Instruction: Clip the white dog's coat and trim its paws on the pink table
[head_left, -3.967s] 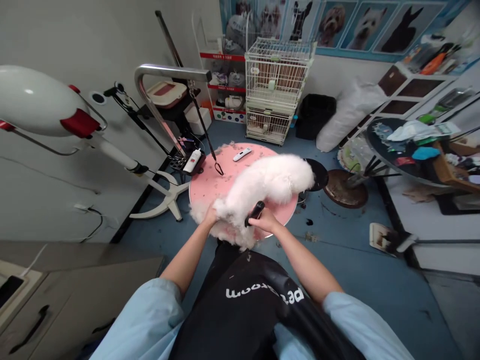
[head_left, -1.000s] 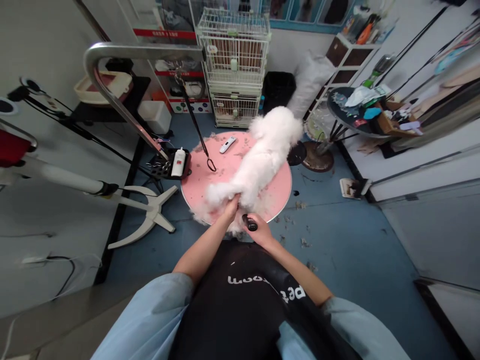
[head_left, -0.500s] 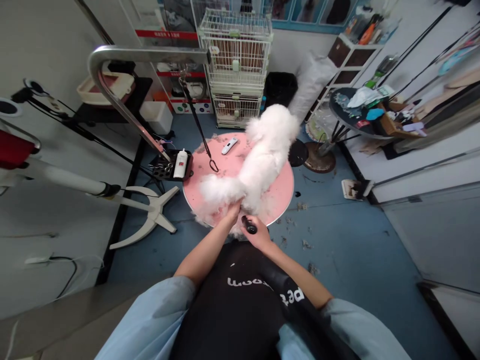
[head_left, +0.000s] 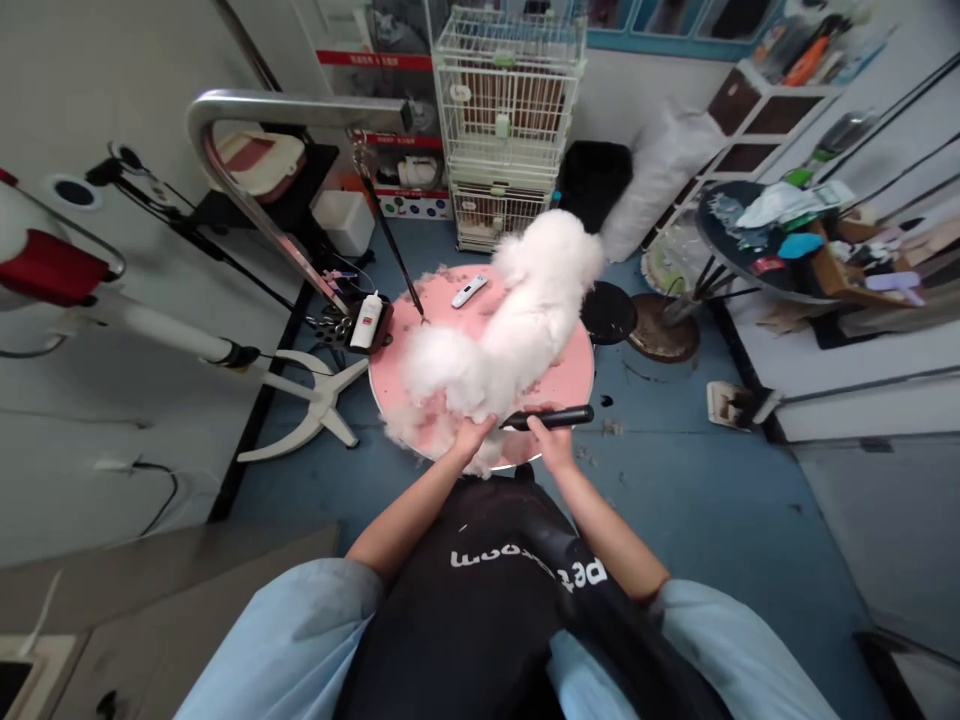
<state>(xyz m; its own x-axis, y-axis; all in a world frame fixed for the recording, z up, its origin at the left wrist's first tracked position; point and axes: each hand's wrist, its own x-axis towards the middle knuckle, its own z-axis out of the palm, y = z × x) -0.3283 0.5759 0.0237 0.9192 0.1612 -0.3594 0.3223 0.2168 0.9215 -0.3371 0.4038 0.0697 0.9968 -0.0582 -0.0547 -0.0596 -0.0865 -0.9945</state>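
A fluffy white dog (head_left: pixel 529 325) stands on a round pink grooming table (head_left: pixel 562 378), facing away from me. My left hand (head_left: pixel 474 437) is closed on its hind leg at the near edge, the fingertips partly lost in the fur. In my right hand (head_left: pixel 553 440) is a black hair clipper (head_left: pixel 555 418), lying sideways with its blade end pointing left toward the leg and my left hand. Loose clumps of cut white fur (head_left: pixel 409 425) lie at the table's near left.
A small white clipper (head_left: pixel 469 291) lies on the tabletop. Left of it, a metal grooming arm (head_left: pixel 300 108) carries a hanging black strap (head_left: pixel 390 235). A white bottle (head_left: pixel 367 320) rests on a black tool holder (head_left: pixel 381 335). A wire cage (head_left: pixel 502 125) stands behind; a round side table (head_left: pixel 750 260) is at right.
My right hand has swung the clipper from pointing away to lying sideways, and moved slightly right. My left hand stays at the hind leg. The view has shifted a little left.
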